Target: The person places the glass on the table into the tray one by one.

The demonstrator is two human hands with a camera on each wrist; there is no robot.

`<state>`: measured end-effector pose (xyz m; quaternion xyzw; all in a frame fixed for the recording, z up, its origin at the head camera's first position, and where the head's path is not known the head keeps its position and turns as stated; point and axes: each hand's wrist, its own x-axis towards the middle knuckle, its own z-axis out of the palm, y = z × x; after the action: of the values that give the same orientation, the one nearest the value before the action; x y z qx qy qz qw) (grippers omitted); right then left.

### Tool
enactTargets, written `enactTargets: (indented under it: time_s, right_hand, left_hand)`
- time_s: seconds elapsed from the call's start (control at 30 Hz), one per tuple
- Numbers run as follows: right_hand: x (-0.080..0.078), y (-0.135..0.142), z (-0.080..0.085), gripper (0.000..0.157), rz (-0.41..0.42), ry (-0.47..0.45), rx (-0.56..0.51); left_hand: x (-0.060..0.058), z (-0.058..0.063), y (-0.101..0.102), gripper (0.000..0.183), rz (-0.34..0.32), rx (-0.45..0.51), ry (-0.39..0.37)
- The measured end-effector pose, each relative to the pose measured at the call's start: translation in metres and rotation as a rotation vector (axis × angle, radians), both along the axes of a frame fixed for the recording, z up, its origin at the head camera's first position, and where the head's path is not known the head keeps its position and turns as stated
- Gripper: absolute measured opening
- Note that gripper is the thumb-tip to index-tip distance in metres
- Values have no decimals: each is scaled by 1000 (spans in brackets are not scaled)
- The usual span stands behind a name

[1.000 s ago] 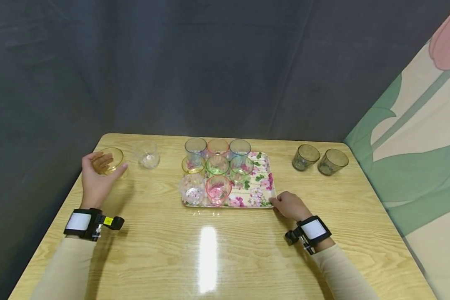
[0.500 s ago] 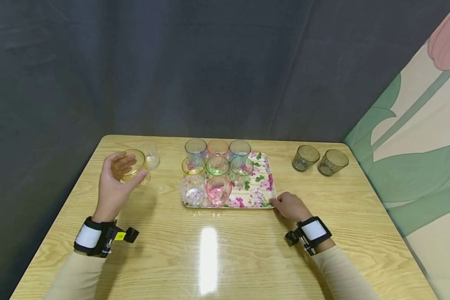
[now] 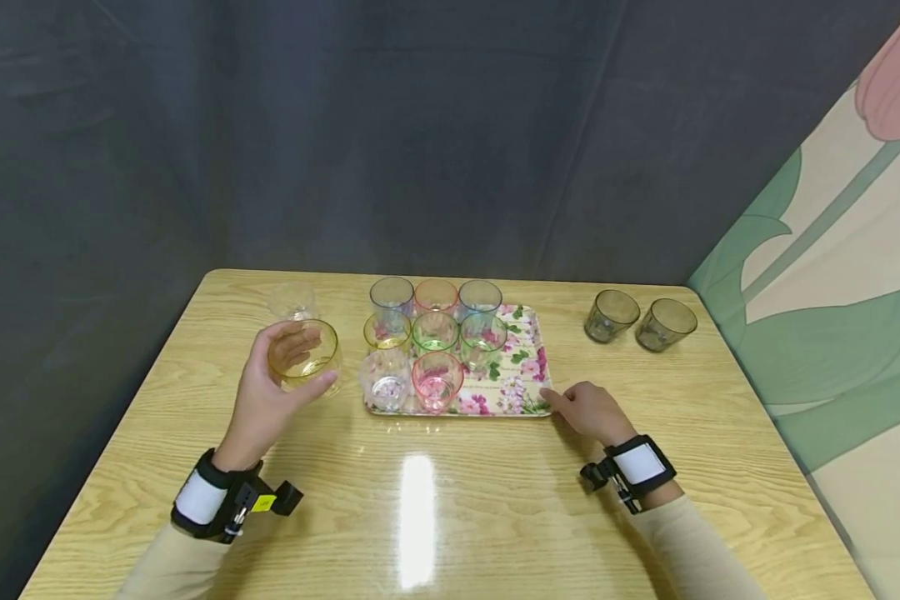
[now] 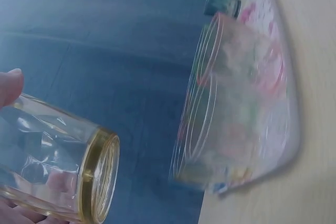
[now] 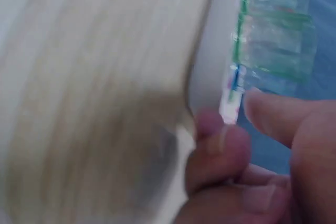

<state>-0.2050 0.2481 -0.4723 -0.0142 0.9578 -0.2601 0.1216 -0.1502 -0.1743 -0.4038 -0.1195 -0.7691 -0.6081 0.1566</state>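
My left hand (image 3: 266, 400) holds a clear glass with a yellow rim (image 3: 326, 367), thumb on one side and fingers on the other. In the left wrist view the glass (image 4: 52, 156) lies tilted across the picture, its gold-banded mouth to the right. At the near right corner of a flower-patterned tray (image 3: 525, 367), my right hand (image 3: 592, 412) pinches the rim, thumb above and curled fingers at the edge. Several glasses with coloured rims stand in rows on the tray, among them a red-rimmed glass (image 3: 437, 383), a clear glass (image 3: 386, 383) and a green-rimmed glass (image 3: 483, 342).
Another clear glass (image 3: 291, 300) stands at the back left, partly behind the held one. Two smoky dark glasses, a left one (image 3: 611, 317) and a right one (image 3: 666, 325), stand at the back right. A dark curtain (image 3: 450, 142) hangs behind the wooden table (image 3: 495, 517).
My left hand has carried the yellow-rimmed glass rightward and nearer, from the far left towards the tray. My right hand has shifted slightly right at the tray corner; the tray stays put.
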Motion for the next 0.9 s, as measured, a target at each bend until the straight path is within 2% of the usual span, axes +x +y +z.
enactTargets:
  time_s: [0.13, 0.27, 0.33, 0.4, 0.53, 0.67, 0.77, 0.9]
  right_hand:
    - [0, -2, 8, 55, -59, 224, -97]
    - [2, -14, 18, 45, -104, 463, -237]
    - [4, -23, 22, 40, -105, 549, -324]
    - [6, -31, 27, 34, -92, 592, -442]
    - [13, -51, 39, 25, -20, 574, -725]
    - [26, -71, 51, 30, 123, 488, -997]
    - [36, -86, 56, 43, 271, 417, -1117]
    - [48, -103, 57, 58, 419, 330, -1200]
  left_hand:
    - [3, 1, 12, 70, -59, -10, 3]
    - [7, 4, 26, 73, -97, -32, -34]
    - [9, 4, 33, 76, -118, -35, -57]
    - [12, 5, 41, 77, -148, -13, -70]
    - [16, 4, 59, 78, -207, 22, -70]
    - [22, 1, 81, 84, -291, 61, -70]
    - [25, -1, 94, 90, -359, 79, -55]
    - [27, -6, 106, 93, -429, 80, -48]
